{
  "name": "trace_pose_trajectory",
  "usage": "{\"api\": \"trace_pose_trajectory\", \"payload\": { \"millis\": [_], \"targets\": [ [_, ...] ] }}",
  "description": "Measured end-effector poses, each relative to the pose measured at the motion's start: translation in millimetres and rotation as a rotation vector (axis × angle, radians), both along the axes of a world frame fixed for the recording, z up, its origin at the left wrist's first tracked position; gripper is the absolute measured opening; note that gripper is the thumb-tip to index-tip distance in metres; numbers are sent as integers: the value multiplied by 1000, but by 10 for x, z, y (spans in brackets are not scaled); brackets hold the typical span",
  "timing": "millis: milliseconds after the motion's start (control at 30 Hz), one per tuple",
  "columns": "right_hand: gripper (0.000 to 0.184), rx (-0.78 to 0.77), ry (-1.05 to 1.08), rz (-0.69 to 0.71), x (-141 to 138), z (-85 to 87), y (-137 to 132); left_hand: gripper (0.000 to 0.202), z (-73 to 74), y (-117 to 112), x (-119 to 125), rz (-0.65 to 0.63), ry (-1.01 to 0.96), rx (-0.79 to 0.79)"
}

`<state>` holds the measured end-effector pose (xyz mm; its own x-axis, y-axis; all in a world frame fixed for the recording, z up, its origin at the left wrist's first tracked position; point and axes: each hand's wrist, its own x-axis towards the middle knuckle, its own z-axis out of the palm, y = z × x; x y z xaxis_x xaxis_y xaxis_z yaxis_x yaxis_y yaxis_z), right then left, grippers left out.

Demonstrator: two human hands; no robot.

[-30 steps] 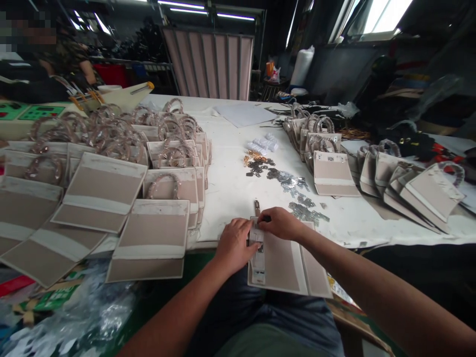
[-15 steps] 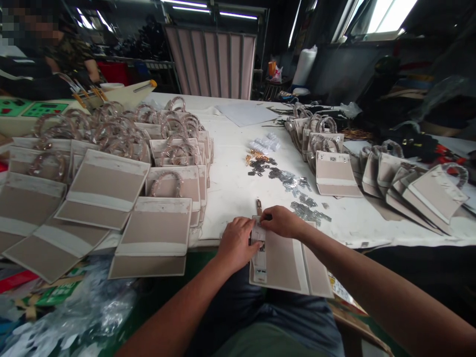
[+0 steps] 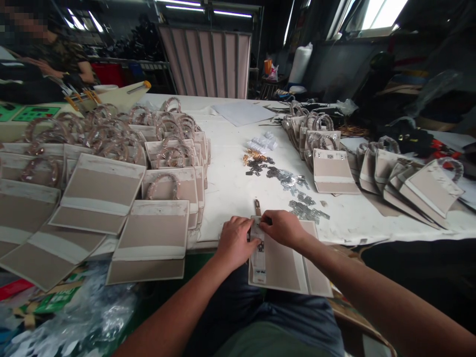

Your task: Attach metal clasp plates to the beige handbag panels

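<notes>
A flat beige bag panel (image 3: 286, 265) lies over the table's front edge and my lap. My left hand (image 3: 234, 241) presses down on its left edge, fingers curled beside a small dark metal fitting (image 3: 260, 246) on the panel's white strip. My right hand (image 3: 282, 227) rests on the panel's top edge, its fingertips pinched at the strip just above that fitting. What the pinch holds is too small to make out. A small metal tool (image 3: 257, 207) lies on the white table just beyond my hands.
Stacks of flat beige panels with clear ring handles (image 3: 111, 163) cover the table's left. Loose metal clasps (image 3: 293, 191) and white packets (image 3: 263, 143) lie in the middle. Finished bags (image 3: 409, 178) line the right. Another person (image 3: 44, 64) sits at far left behind a green-panelled machine (image 3: 33, 113).
My right hand has slid slightly down and left along the panel's top edge, closer to the fitting. The left hand holds its place.
</notes>
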<state>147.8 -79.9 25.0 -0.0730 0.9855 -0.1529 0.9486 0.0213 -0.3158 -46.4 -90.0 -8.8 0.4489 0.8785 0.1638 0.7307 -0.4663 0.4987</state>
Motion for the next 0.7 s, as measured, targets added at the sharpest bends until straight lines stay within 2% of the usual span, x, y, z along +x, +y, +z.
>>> {"api": "trace_pose_trajectory", "payload": {
  "millis": [167, 300, 433, 533, 700],
  "targets": [
    [21, -31, 62, -58, -15, 7, 19, 34, 54, 146, -2, 36, -36, -84],
    [17, -88, 159, -68, 21, 63, 78, 31, 64, 243, 20, 61, -65, -112],
    [14, -175, 295, -23, 140, 98, 152, 31, 31, 264, 39, 79, -103, -129],
    [19, -226, 389, 8, 218, 87, 201, 31, -3, 262, 36, 83, -128, -137],
    [18, -199, 407, -12, 192, 43, 196, 27, -33, 257, 34, 86, -143, -132]
  ]
}}
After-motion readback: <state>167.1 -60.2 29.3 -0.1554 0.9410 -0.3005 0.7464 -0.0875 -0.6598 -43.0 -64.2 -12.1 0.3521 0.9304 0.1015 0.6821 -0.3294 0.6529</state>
